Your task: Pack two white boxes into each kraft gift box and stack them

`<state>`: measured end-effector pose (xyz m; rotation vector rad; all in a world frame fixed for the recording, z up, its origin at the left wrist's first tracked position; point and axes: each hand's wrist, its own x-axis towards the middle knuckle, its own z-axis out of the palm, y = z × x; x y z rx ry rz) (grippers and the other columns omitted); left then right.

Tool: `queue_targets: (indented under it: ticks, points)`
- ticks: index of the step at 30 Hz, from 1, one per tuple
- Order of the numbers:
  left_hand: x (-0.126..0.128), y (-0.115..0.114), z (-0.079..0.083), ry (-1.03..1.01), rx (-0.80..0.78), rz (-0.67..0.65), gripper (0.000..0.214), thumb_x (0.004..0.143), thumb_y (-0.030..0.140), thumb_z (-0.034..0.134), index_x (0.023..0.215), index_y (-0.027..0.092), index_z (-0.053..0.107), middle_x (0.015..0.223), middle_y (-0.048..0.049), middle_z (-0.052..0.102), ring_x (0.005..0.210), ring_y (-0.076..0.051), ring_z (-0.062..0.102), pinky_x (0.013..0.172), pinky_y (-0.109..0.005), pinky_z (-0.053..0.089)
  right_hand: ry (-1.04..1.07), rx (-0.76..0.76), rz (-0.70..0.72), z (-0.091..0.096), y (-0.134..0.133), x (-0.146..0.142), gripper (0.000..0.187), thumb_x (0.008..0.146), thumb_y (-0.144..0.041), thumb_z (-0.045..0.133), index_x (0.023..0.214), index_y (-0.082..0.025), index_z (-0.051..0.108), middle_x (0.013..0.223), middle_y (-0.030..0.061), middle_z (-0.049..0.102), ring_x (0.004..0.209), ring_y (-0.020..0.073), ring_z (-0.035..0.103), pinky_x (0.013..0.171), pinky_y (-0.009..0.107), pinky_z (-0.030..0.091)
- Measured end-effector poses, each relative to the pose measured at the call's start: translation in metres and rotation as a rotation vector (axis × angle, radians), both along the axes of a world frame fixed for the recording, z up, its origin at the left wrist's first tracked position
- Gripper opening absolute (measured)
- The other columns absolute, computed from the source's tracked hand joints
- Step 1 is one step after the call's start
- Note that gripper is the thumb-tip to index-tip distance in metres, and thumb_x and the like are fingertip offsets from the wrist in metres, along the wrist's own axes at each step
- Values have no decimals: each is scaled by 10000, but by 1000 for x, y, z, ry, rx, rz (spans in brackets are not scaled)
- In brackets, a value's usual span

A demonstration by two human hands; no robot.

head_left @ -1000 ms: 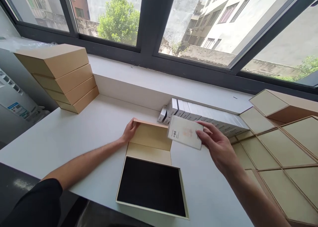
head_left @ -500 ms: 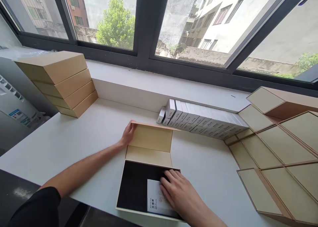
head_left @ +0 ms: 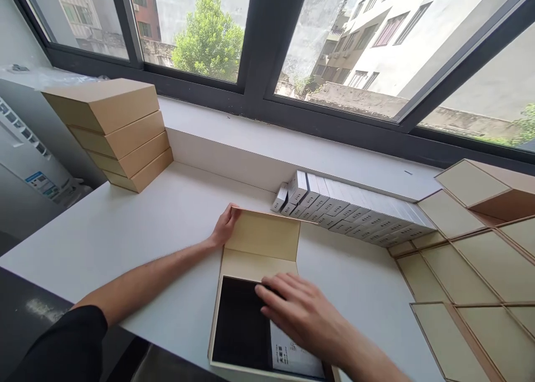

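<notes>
An open tan box (head_left: 217,320) with a black lining lies at the near edge of the white table (head_left: 137,226). Its lid (head_left: 267,234) stands up at the back. My left hand (head_left: 225,226) grips the lid's left edge. A small white box (head_left: 292,357) with printed text lies flat in the right part of the black lining. My right hand (head_left: 298,309) rests over it with fingers stretched out flat.
A stack of closed tan boxes (head_left: 112,131) stands at the back left. A row of small white boxes (head_left: 355,209) lines the ledge under the window. Several open tan boxes (head_left: 472,259) overlap on the right.
My right hand carried the small white box from above the lid down into the open box, laid it flat, then slid it to the right side. My left hand stayed on the lid.
</notes>
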<state>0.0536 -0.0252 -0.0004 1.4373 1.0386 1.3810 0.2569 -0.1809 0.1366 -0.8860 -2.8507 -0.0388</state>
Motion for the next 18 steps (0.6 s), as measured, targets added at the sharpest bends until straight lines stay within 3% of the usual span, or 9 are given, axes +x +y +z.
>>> queue_targets:
  ticks: [3,5,6,9,11,14,16,18]
  points:
    - [-1,2,-1,6,1,-28,479,930,677,403,865,212,498,778,-9,491,725,-159,450,691,-282,404,87,174,-151,45,76,6,286,1027,-261,398,1061,-208,676,979,70,707,888,171,629,806,309,491]
    - [-1,3,-1,11,2,-38,476,931,675,403,859,212,495,771,-8,485,719,-159,445,690,-284,401,-116,261,-347,60,136,8,323,1017,-222,373,1136,-189,672,1054,101,708,957,203,621,820,340,476]
    - [-1,3,0,13,1,-40,475,932,672,401,859,212,495,769,-9,485,718,-159,445,689,-284,400,-301,250,-388,61,163,8,323,985,-168,398,1155,-167,672,1090,126,704,1019,230,608,862,369,455]
    - [0,3,2,15,-1,-46,462,944,653,390,862,210,492,761,-7,483,710,-157,441,679,-282,394,-481,168,-346,39,220,2,224,780,-39,593,924,-137,733,977,142,726,1023,247,610,958,387,381]
    - [1,4,2,13,-12,-55,443,950,636,392,864,211,484,750,2,477,695,-150,431,670,-277,383,-519,124,-322,16,236,-4,177,686,-10,643,774,-144,719,874,126,730,977,230,624,986,379,348]
    - [2,6,2,8,-49,-70,412,956,609,397,863,214,469,734,14,466,678,-144,417,657,-270,359,-518,63,-320,-7,242,-12,120,674,-35,655,659,-153,671,735,96,709,874,207,636,965,374,347]
    - [2,8,1,6,-65,-78,395,961,592,395,861,216,462,725,18,460,669,-143,411,649,-268,348,-458,25,-322,-9,243,-17,104,711,-59,642,668,-151,663,718,92,704,848,198,636,939,360,360]
    - [2,8,1,7,-65,-81,383,964,581,396,860,218,461,717,19,451,660,-144,404,639,-267,342,-352,2,-349,-2,244,-21,83,783,-107,616,802,-137,690,808,112,720,878,203,639,914,353,382]
